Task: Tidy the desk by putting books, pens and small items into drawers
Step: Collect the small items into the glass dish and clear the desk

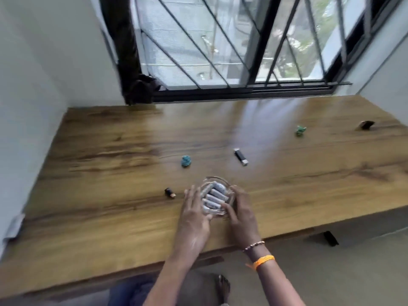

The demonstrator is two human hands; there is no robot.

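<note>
Cupping glass dish (217, 181): left hand (193, 214) fingers straight, right hand (241, 212) fingers curled round rim.

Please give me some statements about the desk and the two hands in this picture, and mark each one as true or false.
1. Both hands are at the glass dish. True: the left hand and the right hand flank it.
2. The glass dish is empty. False: it holds pale cylinders.
3. A blue-green ball lies beyond the dish. True.
4. The black lighter lies in the dish. False: it lies on the desk, apart.
</note>
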